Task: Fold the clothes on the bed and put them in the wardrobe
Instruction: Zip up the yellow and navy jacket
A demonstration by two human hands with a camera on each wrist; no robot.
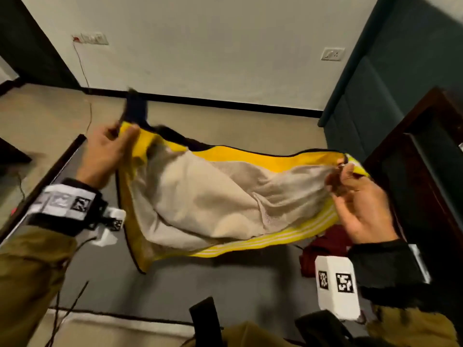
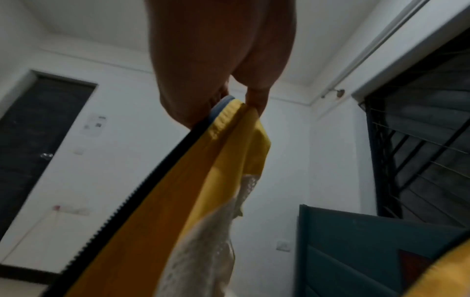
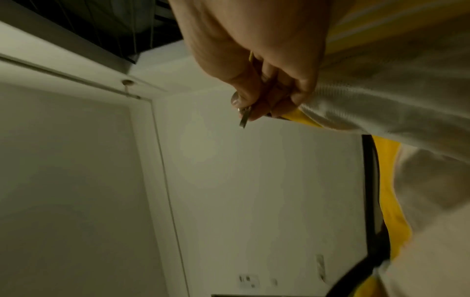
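Over bed [image 1: 175, 284], both hands pinch jacket [image 1: 200, 196].

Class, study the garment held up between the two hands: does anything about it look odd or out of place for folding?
Yes. The yellow jacket hangs open, its pale mesh lining facing the person. The left hand and right hand pinch its zip edges. A dark red garment lies crumpled on the bed below.

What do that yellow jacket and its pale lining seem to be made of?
The yellow jacket looks like smooth synthetic sportswear cloth with a slight sheen, though that is uncertain. Its pale lining seems a thin mesh: small holes show in the left wrist view.
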